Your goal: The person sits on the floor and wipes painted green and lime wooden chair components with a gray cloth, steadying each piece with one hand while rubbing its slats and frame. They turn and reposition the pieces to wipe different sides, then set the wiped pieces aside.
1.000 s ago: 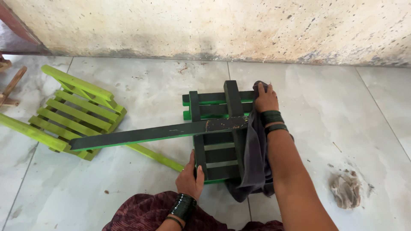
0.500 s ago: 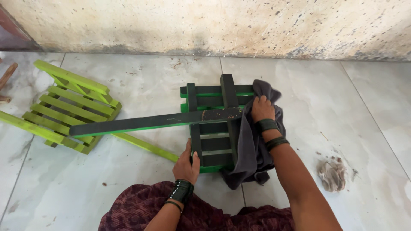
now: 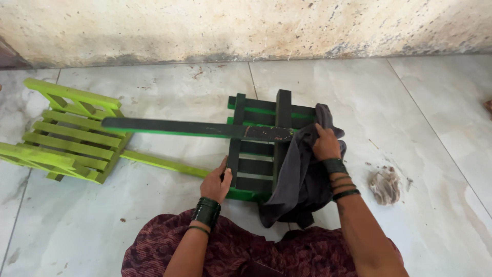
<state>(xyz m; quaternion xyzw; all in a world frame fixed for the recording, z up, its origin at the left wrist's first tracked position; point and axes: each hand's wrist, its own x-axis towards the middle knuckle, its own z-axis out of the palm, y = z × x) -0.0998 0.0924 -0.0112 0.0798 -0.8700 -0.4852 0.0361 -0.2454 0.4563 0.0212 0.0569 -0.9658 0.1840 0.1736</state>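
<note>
Lower centre of the frame: a patterned maroon garment (image 3: 230,251) covers the person's lap. Just above it, the left hand (image 3: 215,183) closes around the near left rail of a dark green slatted wooden frame (image 3: 256,166) lying on the pale tiled floor (image 3: 169,92) at centre frame. At centre right, the right hand (image 3: 326,143) clutches a dark grey cloth (image 3: 300,179), pressed against the frame's right side; the cloth drapes down over the near right corner. A long dark green plank (image 3: 174,127) lies across the frame and reaches toward the left. The frame appears stiff and moderately light; its outer rails offer the firmest hold. The cloth is soft and limp, bunching wherever it is held. Centre right: a crumpled pale rag (image 3: 384,185) on the tiles. Left: a bright lime-green slatted frame (image 3: 66,138). Top: a stained plaster wall (image 3: 256,25). No packages, labels or signs are visible.
</note>
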